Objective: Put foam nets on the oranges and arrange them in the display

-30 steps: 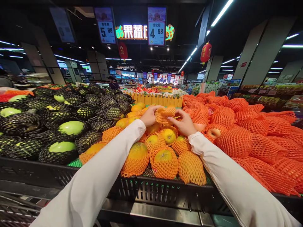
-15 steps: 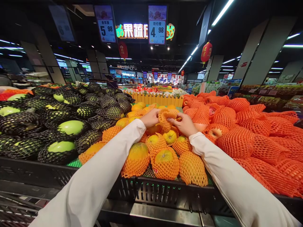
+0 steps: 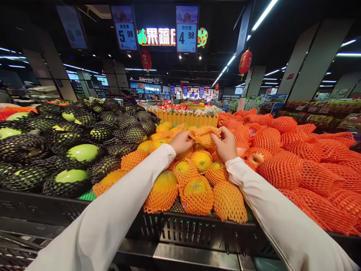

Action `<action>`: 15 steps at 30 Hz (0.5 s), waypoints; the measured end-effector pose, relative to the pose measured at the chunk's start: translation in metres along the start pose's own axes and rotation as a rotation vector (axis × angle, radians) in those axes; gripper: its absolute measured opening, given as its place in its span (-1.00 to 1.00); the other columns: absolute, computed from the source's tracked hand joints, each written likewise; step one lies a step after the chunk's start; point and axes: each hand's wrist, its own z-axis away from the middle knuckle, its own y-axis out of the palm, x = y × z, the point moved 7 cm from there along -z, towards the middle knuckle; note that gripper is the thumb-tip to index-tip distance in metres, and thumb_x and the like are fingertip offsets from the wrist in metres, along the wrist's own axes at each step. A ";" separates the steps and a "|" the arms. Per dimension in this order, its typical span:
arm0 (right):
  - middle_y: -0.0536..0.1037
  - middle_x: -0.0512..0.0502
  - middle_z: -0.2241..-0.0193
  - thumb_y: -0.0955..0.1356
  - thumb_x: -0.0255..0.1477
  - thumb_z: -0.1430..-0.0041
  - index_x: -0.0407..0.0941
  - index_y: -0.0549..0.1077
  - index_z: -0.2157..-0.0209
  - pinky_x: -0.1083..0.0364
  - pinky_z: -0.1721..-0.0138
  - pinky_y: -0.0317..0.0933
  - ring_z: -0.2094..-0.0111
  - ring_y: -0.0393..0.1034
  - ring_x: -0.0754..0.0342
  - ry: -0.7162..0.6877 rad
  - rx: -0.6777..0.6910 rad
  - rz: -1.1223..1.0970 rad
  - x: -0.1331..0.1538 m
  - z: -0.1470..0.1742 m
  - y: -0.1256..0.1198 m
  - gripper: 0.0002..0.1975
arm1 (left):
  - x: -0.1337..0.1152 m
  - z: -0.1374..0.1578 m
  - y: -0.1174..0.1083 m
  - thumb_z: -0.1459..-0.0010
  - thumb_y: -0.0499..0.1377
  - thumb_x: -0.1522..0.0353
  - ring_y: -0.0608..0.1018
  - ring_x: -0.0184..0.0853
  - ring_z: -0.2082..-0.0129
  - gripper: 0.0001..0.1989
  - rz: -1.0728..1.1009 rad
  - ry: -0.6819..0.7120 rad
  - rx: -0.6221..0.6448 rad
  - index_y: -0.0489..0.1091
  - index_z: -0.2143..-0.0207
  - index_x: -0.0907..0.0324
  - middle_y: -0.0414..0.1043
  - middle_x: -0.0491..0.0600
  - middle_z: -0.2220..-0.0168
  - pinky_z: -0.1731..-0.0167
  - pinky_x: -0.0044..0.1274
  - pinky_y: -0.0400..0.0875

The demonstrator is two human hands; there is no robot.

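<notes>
Sitting to the left of the pile of oranges [image 3: 195, 187] are lots of green fruits [image 3: 84, 152], most tucked in black nets [image 3: 130, 122]. Over the back of the pile is the left hand [image 3: 181, 143], in a white sleeve, thumb and fingers pinched on one end of a soft orange net [image 3: 204, 136]. A price sign [image 3: 187, 31] hangs high above the pile, and a yellow fence [image 3: 188, 119] stands behind it. The orange net is just above the back of the pile, between both hands. Next is the right hand [image 3: 226, 144], thumb and fingers pinched on its other end. Up high, right of the pile, hangs a red lantern [image 3: 245, 62]. Right beside the pile lies a heap of fruits in red nets [image 3: 279, 169]
</notes>
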 end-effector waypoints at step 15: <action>0.54 0.01 0.45 0.34 -0.17 -0.11 -0.05 0.38 0.14 0.07 0.29 0.24 0.48 0.36 0.08 0.092 -0.081 0.037 -0.004 0.001 -0.007 -0.67 | 0.011 -0.016 0.040 -0.08 0.21 0.28 0.52 -0.03 -0.12 -0.50 -0.556 -0.137 0.534 0.39 -0.09 0.21 0.26 0.19 -0.30 -0.16 -0.36 0.39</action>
